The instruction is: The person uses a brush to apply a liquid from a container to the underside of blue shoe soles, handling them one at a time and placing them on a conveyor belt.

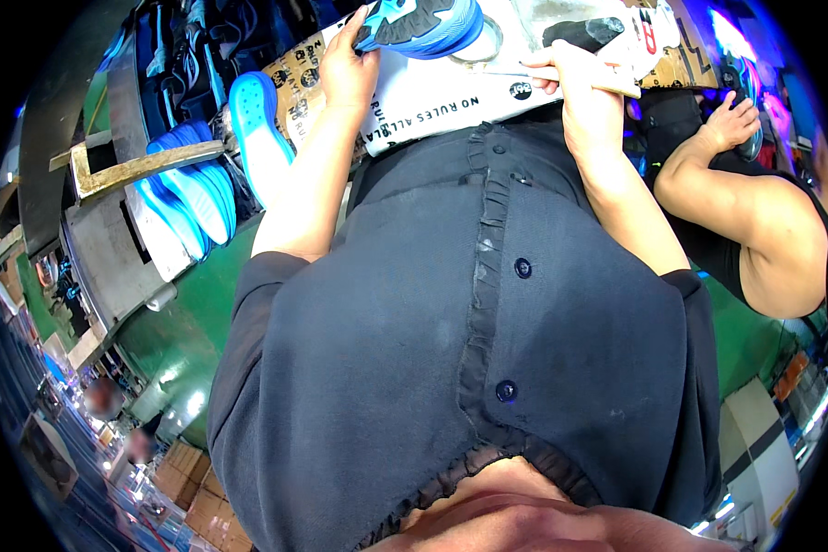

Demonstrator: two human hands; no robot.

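My left hand (348,69) grips a shoe (423,29) with a thick blue sole and a dark upper, at the top edge of the view. Between the fingers of my right hand (587,81) is a brush (621,85) with a pale wooden handle. Its thin end points left, just below a small round dish (484,44) with a pale rim. A dark, elongated piece (584,34) lies beyond my right hand; its kind is unclear. Under both hands is a white printed sheet (405,110) spread over the bench.
A single blue sole (259,115) rests left of my left forearm. Farther left, several blue soles (198,198) are stacked beside a wooden bar (152,166). Dark shoe parts (184,64) fill a rack behind. At right, a co-worker's hand (734,121) is close to my bench.
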